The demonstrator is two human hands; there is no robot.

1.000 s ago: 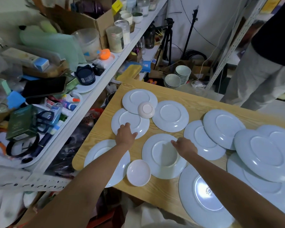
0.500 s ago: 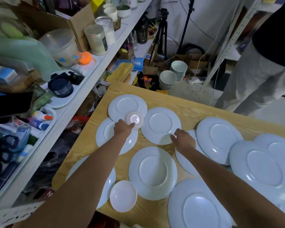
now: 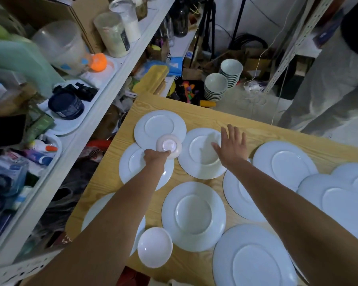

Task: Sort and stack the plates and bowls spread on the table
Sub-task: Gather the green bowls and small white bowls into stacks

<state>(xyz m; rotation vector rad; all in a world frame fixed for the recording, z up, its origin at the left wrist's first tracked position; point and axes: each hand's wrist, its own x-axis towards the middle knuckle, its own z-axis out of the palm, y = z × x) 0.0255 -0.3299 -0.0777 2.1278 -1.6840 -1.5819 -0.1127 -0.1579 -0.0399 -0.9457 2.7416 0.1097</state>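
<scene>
Several white plates lie spread over the wooden table (image 3: 196,118). An upturned small white bowl (image 3: 170,145) rests where the far-left plate (image 3: 159,125) overlaps the plate below it (image 3: 132,166). My left hand (image 3: 156,157) grips that bowl's near rim. My right hand (image 3: 232,148) hovers with fingers spread over the right edge of the middle far plate (image 3: 198,153). A second small bowl (image 3: 155,247) stands upright at the table's near edge, beside a medium plate (image 3: 193,215).
A cluttered white shelf (image 3: 74,139) runs along the left, close to the table. Two stacks of bowls (image 3: 215,86) sit on the floor beyond the far edge. A person in grey trousers (image 3: 327,83) stands at the far right. Larger plates (image 3: 252,259) crowd the right side.
My left hand has closed on the upturned bowl's rim. My right hand has moved forward and opened over the middle far plate. The camera has leaned closer to the table.
</scene>
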